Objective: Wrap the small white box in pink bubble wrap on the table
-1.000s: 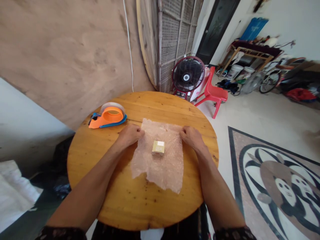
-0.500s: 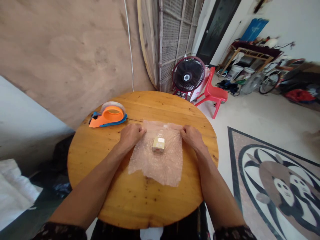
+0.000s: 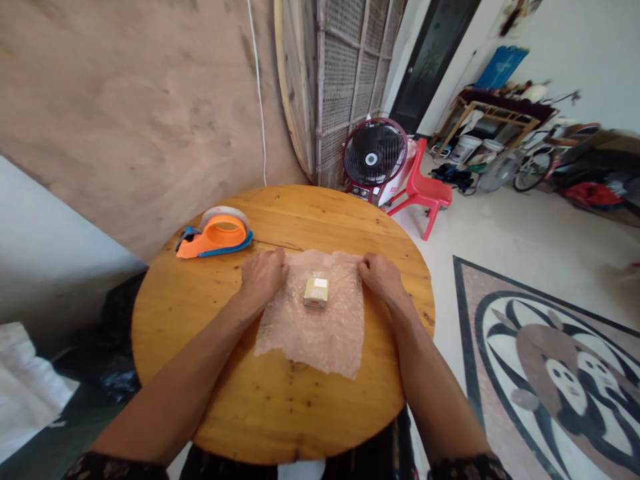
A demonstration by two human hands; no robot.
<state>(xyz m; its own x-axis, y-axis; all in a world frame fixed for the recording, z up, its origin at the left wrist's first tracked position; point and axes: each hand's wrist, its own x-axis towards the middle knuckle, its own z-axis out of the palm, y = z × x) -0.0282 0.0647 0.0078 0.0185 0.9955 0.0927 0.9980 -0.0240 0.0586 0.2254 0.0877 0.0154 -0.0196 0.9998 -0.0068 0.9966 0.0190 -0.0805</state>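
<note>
L hand (image 3: 264, 273) & R hand (image 3: 383, 275) each pinch a far corner of the bubble wrap (image 3: 317, 340) on the table (image 3: 280, 427). Sm. box (image 3: 315, 293) sits on top, nr. its middle. Wrap's prob. light, soft, easy to tear; hold by corners. Box looks stiff; grab its sides.

One head-worn cam, set above and behind the bare-handed left grip (image 3: 264, 272) and right grip (image 3: 383, 273), facing forward, pitched down. Mid-range: full round yellow-brown wooden table (image 3: 310, 417) fits, grips near frame centre. Wide coverage: beyond the grips to a rough tan wall (image 3: 150, 100) and dark round maroon-rimmed fan (image 3: 371, 159); right of right grip, pale glossy floor (image 3: 520, 227).
</note>
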